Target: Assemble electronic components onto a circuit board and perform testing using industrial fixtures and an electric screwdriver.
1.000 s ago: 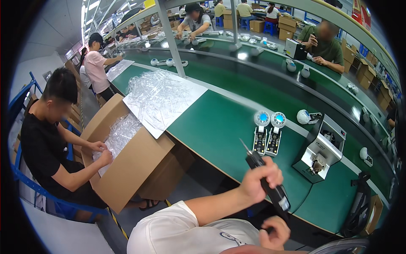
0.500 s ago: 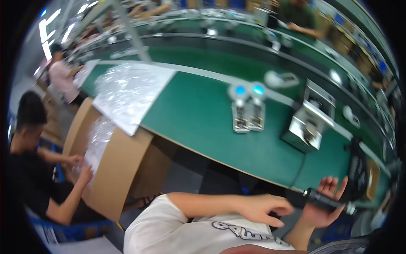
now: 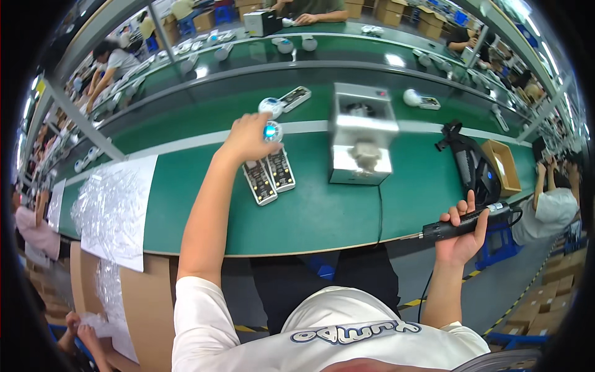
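Observation:
My left hand point(image 3: 250, 137) reaches over two white round-headed handheld devices lying side by side on the green bench. Its thumb and fingers curl round the head of the right device point(image 3: 281, 168), where a blue light glows. The head of the left device point(image 3: 260, 185) is hidden under the hand. Both handles lie open, with dark circuit boards showing. In my right hand point(image 3: 460, 243) is a black electric screwdriver point(image 3: 455, 228), held across the palm at the bench's front edge, its bit pointing left. One finger stretches up.
A silver metal box-shaped machine point(image 3: 362, 164) stands right of the devices. Farther right are a black tool holder point(image 3: 474, 170) and a cardboard tray point(image 3: 503, 167). Plastic bags point(image 3: 111, 211) cover the left end. Another device point(image 3: 294, 98) lies beyond. Co-workers sit around the line.
The view has swung round to face the bench squarely. My left hand has gone from in front of my body out to the devices. The screwdriver stays in my right hand.

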`<state>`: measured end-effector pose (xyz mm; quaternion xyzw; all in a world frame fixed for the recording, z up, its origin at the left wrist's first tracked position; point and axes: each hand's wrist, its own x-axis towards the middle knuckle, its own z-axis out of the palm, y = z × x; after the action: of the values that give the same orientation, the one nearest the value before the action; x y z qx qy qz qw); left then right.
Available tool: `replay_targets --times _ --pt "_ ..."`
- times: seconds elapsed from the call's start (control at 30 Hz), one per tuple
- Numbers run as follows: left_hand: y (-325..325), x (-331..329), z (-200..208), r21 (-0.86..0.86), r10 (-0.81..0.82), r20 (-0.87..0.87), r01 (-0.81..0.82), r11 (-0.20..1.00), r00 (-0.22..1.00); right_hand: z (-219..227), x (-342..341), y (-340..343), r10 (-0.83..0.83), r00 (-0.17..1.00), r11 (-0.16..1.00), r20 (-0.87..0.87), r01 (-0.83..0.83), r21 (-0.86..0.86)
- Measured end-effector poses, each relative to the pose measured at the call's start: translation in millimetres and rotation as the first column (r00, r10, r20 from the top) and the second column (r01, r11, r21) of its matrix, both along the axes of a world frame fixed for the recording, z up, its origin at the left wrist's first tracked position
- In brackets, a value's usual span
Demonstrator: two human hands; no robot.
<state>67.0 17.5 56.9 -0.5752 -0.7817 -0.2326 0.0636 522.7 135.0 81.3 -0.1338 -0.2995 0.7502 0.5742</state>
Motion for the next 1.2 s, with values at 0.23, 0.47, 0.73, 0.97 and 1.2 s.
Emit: replay_targets --times 0.23,0.47,0.73,0.97,1.2 --pt "3.5 49.8 26.6 -0.076 -0.083 -0.146 0.072 0.995 0.986 -0.6 7.9 4.8 -0.146 0.957 0.987 0.251 0.159 -0.035" --pt "-1.4 116.1 13.9 -0.214 -0.129 0.249 0.184 0.959 0.96 16.4 -50.2 4.8 -0.088 0.975 0.794 0.204 -0.056 0.606" --pt "-1.9 103.0 0.4 -0.112 -0.374 0.312 0.425 0.898 0.873 38.7 -161.4 3.8 -0.331 0.937 0.674 0.108 0.155 0.723" --pt "-5.4 102.7 -4.4 -0.127 -0.372 0.295 0.422 0.898 0.88 33.4 -173.1 -0.8 -0.401 0.847 0.71 0.35 0.046 0.703" --pt "-2.5 93.7 -11.6 -0.066 -0.387 0.274 0.418 0.906 0.881 23.8 -154.3 -20.3 -0.085 0.929 0.808 0.361 -0.148 0.57"
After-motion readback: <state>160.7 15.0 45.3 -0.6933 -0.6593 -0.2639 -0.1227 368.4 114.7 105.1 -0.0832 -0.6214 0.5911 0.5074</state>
